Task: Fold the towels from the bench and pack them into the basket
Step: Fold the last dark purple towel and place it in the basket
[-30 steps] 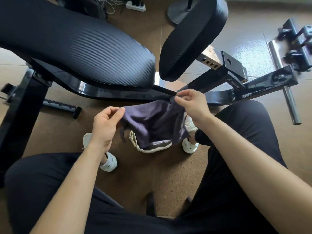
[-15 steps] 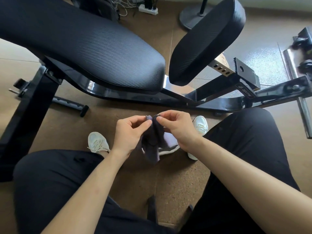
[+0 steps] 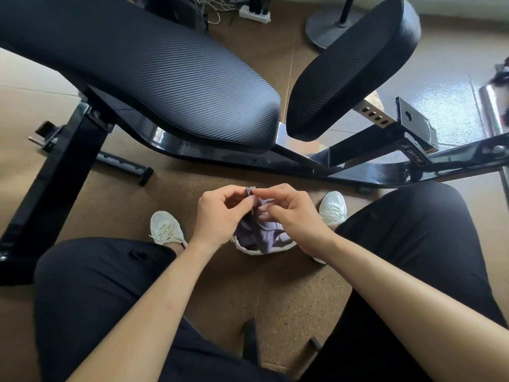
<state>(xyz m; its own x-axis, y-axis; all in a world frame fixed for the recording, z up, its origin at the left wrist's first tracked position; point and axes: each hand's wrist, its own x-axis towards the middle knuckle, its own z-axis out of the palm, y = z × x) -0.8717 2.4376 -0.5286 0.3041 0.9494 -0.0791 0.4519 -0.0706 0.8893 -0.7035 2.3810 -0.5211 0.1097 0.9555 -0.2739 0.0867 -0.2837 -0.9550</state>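
Observation:
A small purple towel (image 3: 260,232) hangs folded between my hands above the floor. My left hand (image 3: 220,216) pinches its top corners (image 3: 250,191) between thumb and forefinger. My right hand (image 3: 292,216) is right beside it, fingers curled on the same fold of cloth. Directly below the towel sits a small white basket (image 3: 254,250); only its rim shows, the rest is hidden by the hanging cloth. The black padded bench (image 3: 154,78) stands in front of me with nothing lying on its pads.
The bench's black steel frame (image 3: 358,161) runs across the floor just beyond my hands. My knees in black trousers flank the basket, with white shoes (image 3: 165,230) either side. A fan base (image 3: 330,26) and power strip (image 3: 254,15) lie at the back.
My hands came together from holding the towel spread wide, folding it in half, and they lowered toward the basket. The cloth now hangs narrower and lower.

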